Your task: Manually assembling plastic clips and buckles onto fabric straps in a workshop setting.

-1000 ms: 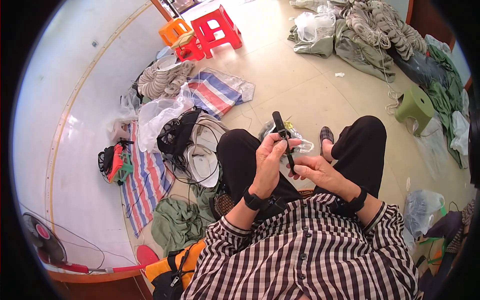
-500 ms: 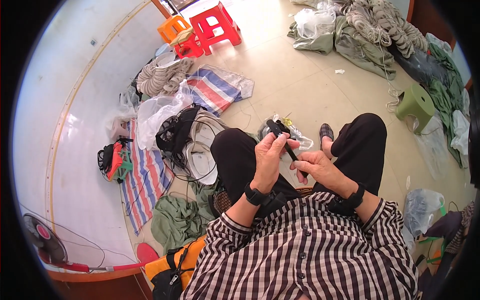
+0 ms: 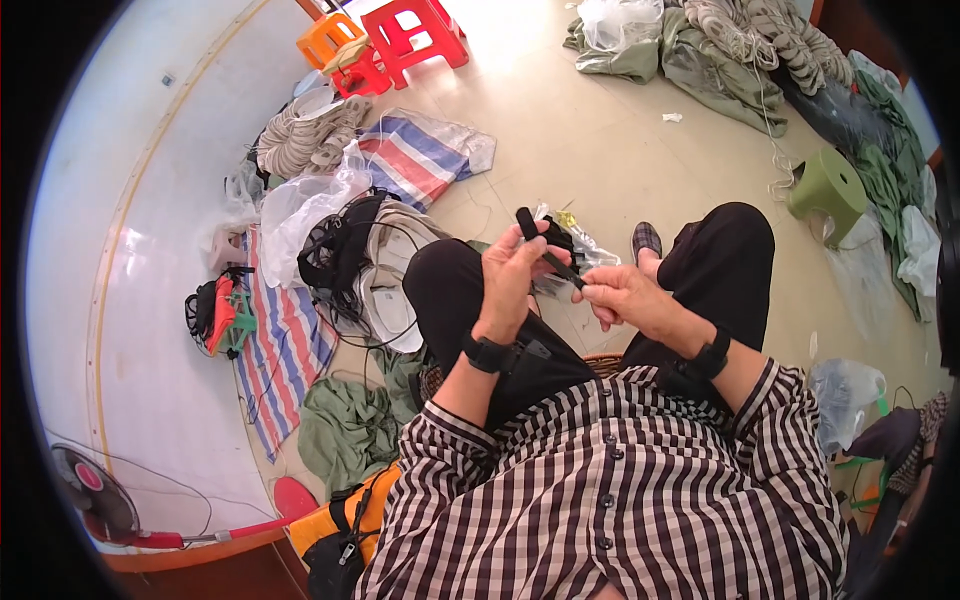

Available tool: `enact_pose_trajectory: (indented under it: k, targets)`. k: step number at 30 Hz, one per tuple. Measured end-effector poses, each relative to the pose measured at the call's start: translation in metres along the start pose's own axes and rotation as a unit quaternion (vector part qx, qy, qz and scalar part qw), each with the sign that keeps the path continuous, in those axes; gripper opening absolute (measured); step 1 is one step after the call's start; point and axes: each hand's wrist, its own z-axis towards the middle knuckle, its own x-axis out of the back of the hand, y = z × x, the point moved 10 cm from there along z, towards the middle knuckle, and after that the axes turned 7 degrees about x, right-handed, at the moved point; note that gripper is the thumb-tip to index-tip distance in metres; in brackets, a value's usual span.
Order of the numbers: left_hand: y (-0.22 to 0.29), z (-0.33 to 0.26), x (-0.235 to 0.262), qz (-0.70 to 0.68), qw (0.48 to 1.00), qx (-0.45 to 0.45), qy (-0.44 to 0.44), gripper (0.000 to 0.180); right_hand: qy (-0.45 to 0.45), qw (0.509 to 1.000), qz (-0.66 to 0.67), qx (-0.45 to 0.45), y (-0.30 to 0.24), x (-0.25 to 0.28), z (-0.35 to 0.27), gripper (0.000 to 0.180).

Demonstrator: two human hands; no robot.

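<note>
My left hand (image 3: 512, 268) pinches a narrow black strap (image 3: 560, 267) between thumb and fingers, and one thicker end of it stands up past the thumb. The opposite end is gripped by the closed fingers of my right hand (image 3: 632, 299). Between the two hands the strap runs slantwise, down toward the right, above my lap. Just beyond the hands, partly hidden by them, is a clear plastic bag (image 3: 597, 254) with black items at it that I cannot make out. Both wrists wear black bands.
On the left lie a striped woven sheet (image 3: 285, 340), a black mesh bundle with cords (image 3: 340, 245) and green cloth (image 3: 345, 425). Red stools (image 3: 415, 40) stand far off. A green stool (image 3: 828, 195) and coiled ropes (image 3: 735, 35) are on the right. A wicker edge (image 3: 603, 364) shows between my legs.
Both hands have shifted slightly, the left one leftward, and they are a little farther apart along the strap. The whole view has moved a little as well. The grip on the strap continues.
</note>
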Motion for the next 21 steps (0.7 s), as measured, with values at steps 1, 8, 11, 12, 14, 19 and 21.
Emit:
enact_pose_trajectory:
  k: [1, 8, 11, 12, 14, 19, 21]
  targets:
    - [0.001, 0.007, 0.006, -0.003, 1.0, 0.008, -0.001, 0.018, 0.001, 1.0, -0.007, -0.008, 0.0, 0.003, 0.007, 0.017]
    - [0.012, 0.022, 0.083, -0.006, 0.993, -0.029, 0.112, 0.015, 0.071, 0.995, -0.035, -0.063, 0.033, 0.039, 0.06, 0.016]
    - [0.029, 0.015, 0.079, -0.008, 0.987, -0.09, 0.134, 0.019, 0.115, 0.985, -0.106, -0.079, 0.064, 0.084, 0.071, 0.012]
    - [0.041, 0.007, 0.078, 0.001, 0.986, -0.099, 0.133, 0.02, 0.126, 0.981, -0.118, -0.094, 0.084, 0.099, 0.076, 0.012]
    - [0.053, -0.008, 0.086, 0.014, 0.985, -0.103, 0.137, 0.02, 0.137, 0.968, -0.138, -0.159, 0.125, 0.12, 0.08, 0.013]
    - [0.052, -0.022, 0.102, 0.043, 0.983, -0.093, 0.154, 0.017, 0.158, 0.929, -0.213, -0.258, 0.19, 0.151, 0.088, 0.016]
    - [0.053, -0.024, 0.1, 0.057, 0.982, -0.095, 0.151, 0.016, 0.179, 0.93, -0.184, -0.263, 0.211, 0.153, 0.097, 0.021]
